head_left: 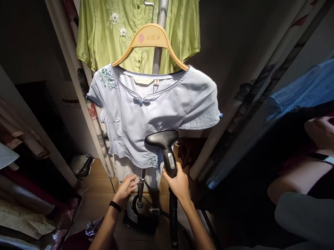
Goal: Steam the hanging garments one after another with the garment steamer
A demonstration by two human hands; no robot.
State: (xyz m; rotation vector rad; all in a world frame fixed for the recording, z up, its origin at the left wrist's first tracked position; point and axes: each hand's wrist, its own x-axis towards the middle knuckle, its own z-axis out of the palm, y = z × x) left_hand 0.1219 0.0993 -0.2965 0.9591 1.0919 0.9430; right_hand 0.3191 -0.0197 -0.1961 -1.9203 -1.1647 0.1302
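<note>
A pale lavender blouse [133, 119] with embroidered flowers hangs on a wooden hanger [150, 35]. My right hand [179, 183] is wrapped round the handle of a black garment steamer head [163, 140], whose wide end lies against the lower right front of the blouse. A dark hose [173, 223] runs down from the handle. My left hand [127, 188] is below the hem at the left, holding nothing, its fingers partly bent and apart. Between my forearms, the steamer base [139, 214] sits on the floor with a metal pole [142, 185] rising from it.
Behind hangs a green blouse [102, 26]. Folded clothes fill a rack [17, 214] at the left. Patterned curtains [91, 109] flank the blouse. At the right, another person's arm [317, 168] with a wristband reaches toward dark red cloth, near a blue garment [307, 88].
</note>
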